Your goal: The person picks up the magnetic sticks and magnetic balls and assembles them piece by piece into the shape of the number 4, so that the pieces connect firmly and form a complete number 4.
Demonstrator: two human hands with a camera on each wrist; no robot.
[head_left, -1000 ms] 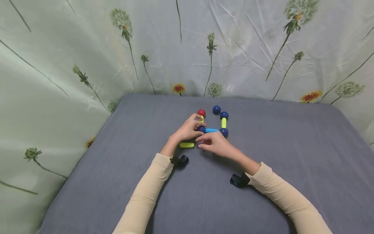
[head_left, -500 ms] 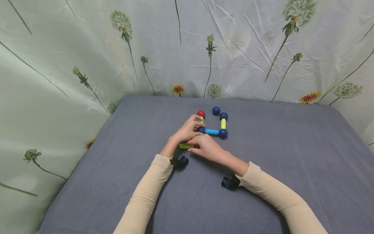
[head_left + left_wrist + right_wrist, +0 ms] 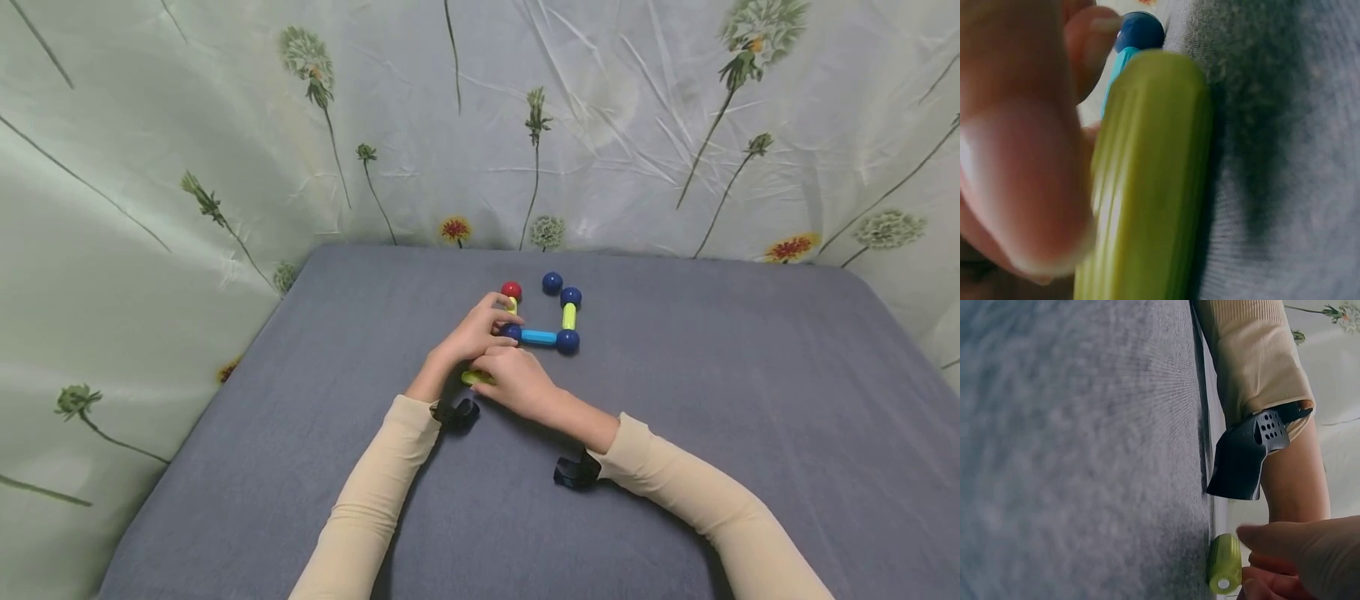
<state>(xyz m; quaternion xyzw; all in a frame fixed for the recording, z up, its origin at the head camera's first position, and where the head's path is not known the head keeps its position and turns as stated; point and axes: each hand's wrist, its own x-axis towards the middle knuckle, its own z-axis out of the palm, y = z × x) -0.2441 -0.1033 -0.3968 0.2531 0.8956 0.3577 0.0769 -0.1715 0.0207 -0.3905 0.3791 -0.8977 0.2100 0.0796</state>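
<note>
In the head view, my left hand [image 3: 474, 330] holds the left corner of a ball-and-rod magnetic toy frame. Its thumb and fingers lie round a dark blue magnetic ball [image 3: 512, 333], partly covering the yellow-green rod [image 3: 512, 307] that leads to a red ball [image 3: 512, 290]. My right hand [image 3: 517, 382] pinches a loose yellow-green magnetic rod [image 3: 476, 378] just below, close to the left wrist. This ribbed rod [image 3: 1147, 181] looms large in the left wrist view, a blurred fingertip beside it. In the right wrist view, the rod's end [image 3: 1224, 575] shows near the thumb.
A light blue rod [image 3: 538, 337] joins the held corner to another dark blue ball [image 3: 567, 342]. From there a yellow-green rod [image 3: 569, 317] runs to a further blue ball [image 3: 571, 297]. One separate blue ball [image 3: 552, 283] lies behind on the grey cloth [image 3: 675, 350].
My right hand has moved left from beside the blue rod to the loose yellow-green rod and taken hold of it; that rod now lies slightly tilted. My left hand stays at the corner.
</note>
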